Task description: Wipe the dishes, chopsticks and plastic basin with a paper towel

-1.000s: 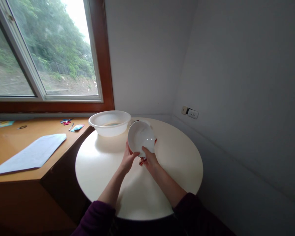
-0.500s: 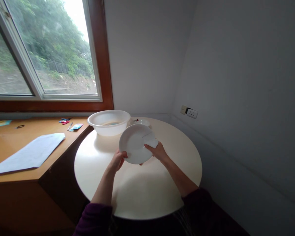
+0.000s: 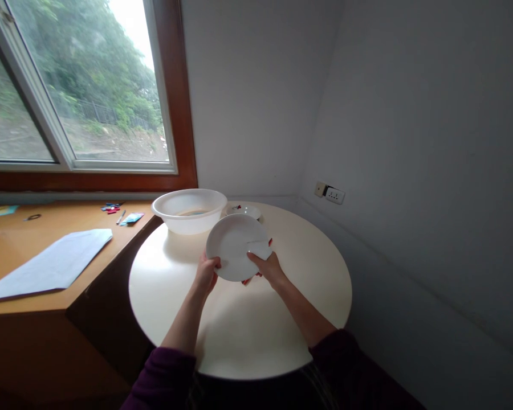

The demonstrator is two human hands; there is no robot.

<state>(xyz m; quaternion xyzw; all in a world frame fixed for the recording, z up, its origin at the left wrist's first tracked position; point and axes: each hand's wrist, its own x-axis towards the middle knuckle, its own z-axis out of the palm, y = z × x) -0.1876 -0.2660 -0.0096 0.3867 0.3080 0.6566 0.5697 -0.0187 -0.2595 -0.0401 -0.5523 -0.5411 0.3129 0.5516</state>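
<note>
Holding 1 white plate (image 3: pixel 228 250) up off the round white table (image 3: pixel 162 307), roughly mid-table, tilted w/ broad face toward the cam. Pinching its lower-left rim w/ L hand (image 3: pixel 205 274), thumb in front, fingers mostly hidden. Pressing a folded white cloth (image 3: pixel 260 249) (or tissue, can't tell) onto its right side w/ R hand (image 3: pixel 271 268), thumb on top, pinching cloth + plate together. Also seeing red bits (image 3: pixel 245 281) poking out past the rim near R hand, can't tell if part of same cloth. Behind the plate: 1 white dish (image 3: pixel 250 212) w/ red marks, just beside a translucent plastic basin (image 3: pixel 190 226). Over on the wooden desk (image 3: pixel 8 245), far left: 1 white paper sheet (image 3: pixel 55 265), 1 pen (image 3: pixel 121 217), 1 blue packet (image 3: pixel 131 218) (can't read any lettering, too small) + some red & blue pieces (image 3: pixel 112 209). On the wall at right, 1 power socket (image 3: pixel 334 195).
</note>
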